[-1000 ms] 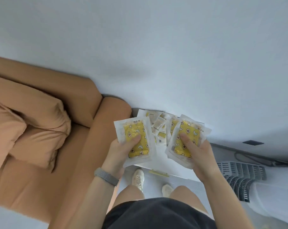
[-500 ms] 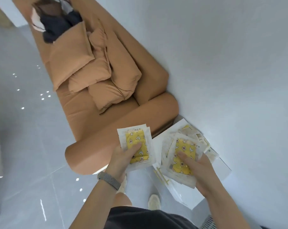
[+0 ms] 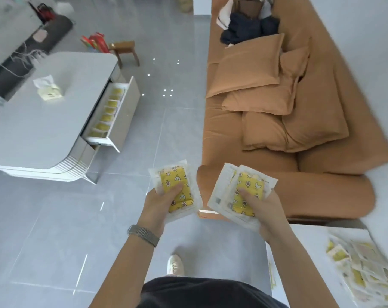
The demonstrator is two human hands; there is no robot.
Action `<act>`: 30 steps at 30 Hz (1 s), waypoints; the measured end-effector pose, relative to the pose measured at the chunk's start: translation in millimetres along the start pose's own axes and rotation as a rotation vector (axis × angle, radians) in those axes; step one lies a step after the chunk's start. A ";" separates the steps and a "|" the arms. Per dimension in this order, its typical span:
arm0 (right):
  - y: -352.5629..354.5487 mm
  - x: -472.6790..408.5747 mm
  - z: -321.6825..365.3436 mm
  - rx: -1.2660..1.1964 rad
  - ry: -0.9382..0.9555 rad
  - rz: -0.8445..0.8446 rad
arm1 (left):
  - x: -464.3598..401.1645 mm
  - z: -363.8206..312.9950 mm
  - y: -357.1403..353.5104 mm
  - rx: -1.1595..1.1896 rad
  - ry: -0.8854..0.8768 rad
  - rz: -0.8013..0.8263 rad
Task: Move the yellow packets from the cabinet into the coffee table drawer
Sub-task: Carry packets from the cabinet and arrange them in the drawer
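Both hands carry yellow packets above the floor.
Left hand [image 3: 160, 202] clamps one stack [image 3: 177, 190]; right hand [image 3: 263, 207] clamps another [image 3: 244, 192]. Open drawer [image 3: 122, 112] apparently holds more packets [image 3: 108, 111].

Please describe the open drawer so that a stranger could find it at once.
Find the white coffee table left of the orange sofa. On its sofa-facing side, one drawer is pulled out. Unlike the closed fronts, it shows a row of yellow packets.
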State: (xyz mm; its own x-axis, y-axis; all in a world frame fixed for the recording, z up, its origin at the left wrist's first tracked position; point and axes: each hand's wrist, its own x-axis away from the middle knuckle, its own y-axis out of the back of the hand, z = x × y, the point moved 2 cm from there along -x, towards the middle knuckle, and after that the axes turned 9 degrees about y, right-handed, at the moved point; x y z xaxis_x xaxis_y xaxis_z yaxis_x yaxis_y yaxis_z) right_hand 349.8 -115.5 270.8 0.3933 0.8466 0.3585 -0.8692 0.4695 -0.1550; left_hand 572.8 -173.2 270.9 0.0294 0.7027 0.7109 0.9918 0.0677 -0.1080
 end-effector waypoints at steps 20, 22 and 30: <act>-255.8 -166.1 -2.5 0.210 -0.080 0.138 | -152.4 -121.0 179.6 0.308 0.075 -0.199; -269.0 -203.6 7.0 0.222 -0.080 0.136 | -182.6 -146.9 173.7 0.310 0.066 -0.203; -337.6 -339.9 57.9 0.274 -0.108 0.272 | -285.1 -270.2 142.5 0.374 0.001 -0.232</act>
State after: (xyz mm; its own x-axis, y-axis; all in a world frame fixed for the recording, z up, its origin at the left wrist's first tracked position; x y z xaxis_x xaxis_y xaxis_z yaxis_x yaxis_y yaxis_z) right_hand 492.2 -576.3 254.6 0.1169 0.8926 0.4355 -0.9907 0.1355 -0.0116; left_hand 739.3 -555.3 240.5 -0.1887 0.6377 0.7468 0.8588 0.4760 -0.1894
